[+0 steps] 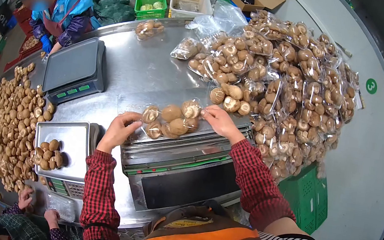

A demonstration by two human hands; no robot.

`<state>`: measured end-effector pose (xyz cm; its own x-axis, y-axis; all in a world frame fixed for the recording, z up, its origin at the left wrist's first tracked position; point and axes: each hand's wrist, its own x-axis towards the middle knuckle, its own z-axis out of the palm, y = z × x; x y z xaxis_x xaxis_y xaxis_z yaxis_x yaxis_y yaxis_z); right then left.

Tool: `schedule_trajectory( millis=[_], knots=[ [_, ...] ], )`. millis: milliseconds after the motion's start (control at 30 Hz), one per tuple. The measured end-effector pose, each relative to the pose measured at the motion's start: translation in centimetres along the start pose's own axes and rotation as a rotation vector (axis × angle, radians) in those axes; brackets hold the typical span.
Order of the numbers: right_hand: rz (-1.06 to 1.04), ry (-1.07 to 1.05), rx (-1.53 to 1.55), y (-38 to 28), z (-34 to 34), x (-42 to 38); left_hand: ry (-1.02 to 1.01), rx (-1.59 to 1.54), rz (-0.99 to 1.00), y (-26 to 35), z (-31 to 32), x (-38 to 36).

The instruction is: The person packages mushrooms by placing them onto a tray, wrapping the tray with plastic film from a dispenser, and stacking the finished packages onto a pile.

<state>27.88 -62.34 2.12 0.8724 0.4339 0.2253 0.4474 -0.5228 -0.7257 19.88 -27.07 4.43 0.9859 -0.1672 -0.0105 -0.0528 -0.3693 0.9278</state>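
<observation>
A clear plastic pack of brown mushrooms (178, 126) lies at the near edge of the metal table, above a wrapping machine (181, 158) with a metal top and a dark front panel. My left hand (121, 131) pinches the pack's left end between thumb and fingers. At its right end, my right hand (221, 123) grips the film with closed fingertips. Several loose-looking mushrooms (230, 104) sit just beyond my right hand, beside the large heap of packed mushrooms (301, 97).
Two scales, one grey (73, 63) and one with a steel pan (75, 144) holding mushrooms, stand left. A mushroom pile (15, 127) lies beyond them. One co-worker (61, 9) stands far left; another person's hands (52, 217) are near left. Crates (190, 1) stand behind the table.
</observation>
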Motion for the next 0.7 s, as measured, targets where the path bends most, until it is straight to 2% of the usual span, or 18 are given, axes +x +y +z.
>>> schedule_trajectory(
  millis=[33,67,133,200,267,300,333,400,433,467,500,533,567,600,633,700],
  knots=[
    [-0.194,0.134,-0.102,-0.4,0.6,0.3,0.005,0.003,-0.146,-0.1,0.2,0.1],
    [-0.186,0.146,-0.099,-0.9,1.0,0.1,0.01,0.009,-0.292,-0.2,0.6,0.2],
    [0.528,0.057,0.372,-2.5,0.8,-0.4,0.137,-0.039,-0.043,-1.4,2.9,0.6],
    [0.557,0.069,0.42,-3.5,0.2,-1.1,0.17,-0.329,-0.189,0.9,3.8,0.3],
    [0.669,-0.054,0.551,-4.4,-1.3,-3.2,0.169,-0.333,-0.281,2.9,4.2,-1.2],
    [0.756,-0.144,0.761,-5.2,-2.4,-4.8,0.128,-0.354,-0.369,3.7,4.3,-2.3],
    [0.782,-0.126,0.768,-6.3,-3.4,-6.5,0.101,-0.398,-0.482,4.6,4.5,-3.8],
    [0.97,-0.298,0.853,-8.0,-4.4,-10.5,-0.016,-0.198,-0.59,7.2,5.0,-7.2],
    [1.068,-0.316,0.883,-8.0,-4.2,-12.7,-0.053,-0.123,-0.568,6.2,5.8,-8.9],
    [1.099,-0.307,0.901,-8.5,-3.7,-14.6,-0.092,-0.05,-0.546,4.9,6.6,-10.8],
    [1.013,-0.211,0.721,-9.2,-3.2,-16.4,-0.111,-0.057,-0.494,4.0,7.4,-12.7],
    [0.916,-0.118,0.534,-9.8,-2.7,-17.9,-0.106,-0.144,-0.563,4.1,8.1,-14.0],
    [0.812,0.081,0.428,-10.4,-1.7,-19.4,0.025,-0.291,-0.51,3.7,9.3,-15.2],
    [0.832,0.085,0.432,-11.2,-1.0,-20.6,0.157,-0.438,-0.459,3.6,10.8,-16.3],
    [0.805,0.211,0.398,-11.9,-0.4,-21.6,0.298,-0.437,-0.43,5.2,12.3,-16.3],
    [0.799,0.401,0.371,-12.6,0.6,-24.3,0.334,-0.284,-0.337,5.2,13.5,-16.6]
  ],
)
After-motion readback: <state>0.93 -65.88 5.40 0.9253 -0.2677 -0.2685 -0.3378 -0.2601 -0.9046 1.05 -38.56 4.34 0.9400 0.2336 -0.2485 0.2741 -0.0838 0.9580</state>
